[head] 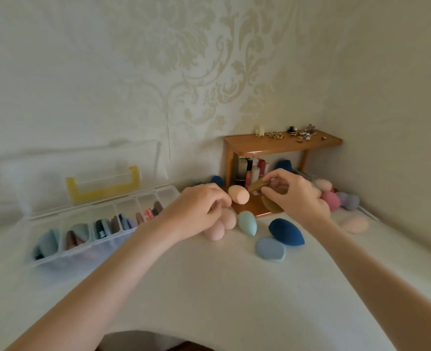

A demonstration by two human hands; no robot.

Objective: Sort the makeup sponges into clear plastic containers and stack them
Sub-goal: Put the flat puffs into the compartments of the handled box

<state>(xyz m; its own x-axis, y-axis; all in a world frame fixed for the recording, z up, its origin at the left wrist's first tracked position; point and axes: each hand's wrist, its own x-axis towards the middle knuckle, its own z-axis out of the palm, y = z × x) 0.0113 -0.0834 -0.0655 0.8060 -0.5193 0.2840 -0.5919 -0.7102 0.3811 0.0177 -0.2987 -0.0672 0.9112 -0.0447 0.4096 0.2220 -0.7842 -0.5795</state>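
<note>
My right hand (295,192) pinches an olive-green sponge (257,185) in front of the small wooden shelf (280,143). My left hand (196,209) is curled over peach sponges (222,224) on the white table; what its fingers hold is hidden. Loose sponges lie close by: a peach one (238,194) on the shelf base, a mint one (248,223), a navy one (286,232) and a light blue one (270,249). A clear compartment box (103,224) with its lid up stands at the left, with several sponges in it.
More pink and purple sponges (336,198) are piled at the right by the wall, with a flat peach one (355,224) in front. Cosmetics stand under the shelf; small trinkets (293,134) lie on top. Wallpapered walls close in behind and on the right.
</note>
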